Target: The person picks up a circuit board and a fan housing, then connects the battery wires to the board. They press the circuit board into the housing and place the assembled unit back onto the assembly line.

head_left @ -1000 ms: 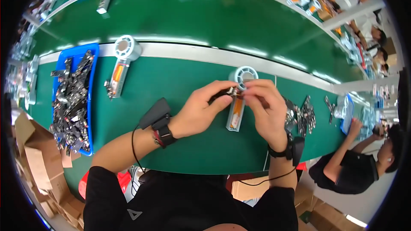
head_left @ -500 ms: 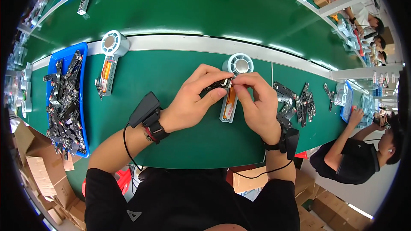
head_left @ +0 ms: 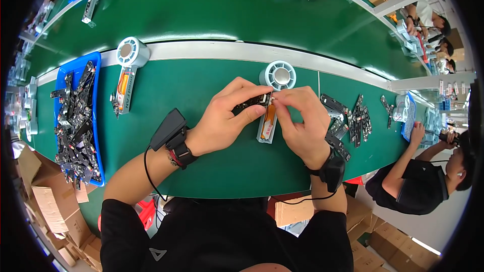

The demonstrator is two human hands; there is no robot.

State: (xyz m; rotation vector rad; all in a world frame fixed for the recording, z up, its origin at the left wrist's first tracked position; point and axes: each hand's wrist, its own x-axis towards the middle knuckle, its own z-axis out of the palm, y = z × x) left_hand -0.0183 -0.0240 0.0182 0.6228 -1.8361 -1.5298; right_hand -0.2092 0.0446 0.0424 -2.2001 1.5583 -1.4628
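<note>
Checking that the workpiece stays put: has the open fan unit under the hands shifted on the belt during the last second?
Cannot tell: the head camera moved, but the fan unit keeps its place below the grey rail.

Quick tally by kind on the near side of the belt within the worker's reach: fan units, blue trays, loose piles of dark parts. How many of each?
Handheld fan units: 2, one under the hands and one to the left
Blue tray of dark parts: 1
Loose pile of dark parts on the belt: 1
Total: 4
The left hand pinches a dark part; the right hand works at it.
</note>
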